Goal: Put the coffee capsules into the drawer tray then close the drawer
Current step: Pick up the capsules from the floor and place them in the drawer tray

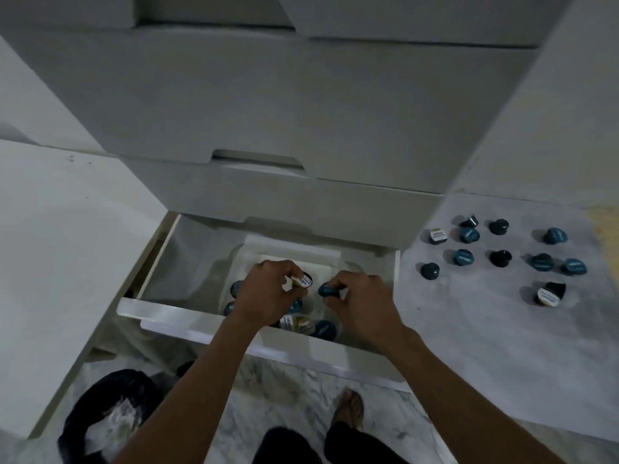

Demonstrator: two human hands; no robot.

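The white drawer (187, 324) stands pulled out below the cabinet. Inside it lies a white tray (318, 254) holding several coffee capsules (323, 329). Over the tray, my left hand (264, 293) grips a capsule with a white label (303, 281). Beside it, my right hand (360, 299) pinches a teal capsule (328, 290). On the grey surface to the right of the drawer sit several loose capsules (467, 256), dark and teal, some with white lids (549, 295).
Closed white drawer fronts (268, 105) rise above the open one. A white surface (50, 246) lies to the left. Below are the marble floor (284, 396), a dark bag (107, 416), and my foot (350, 408).
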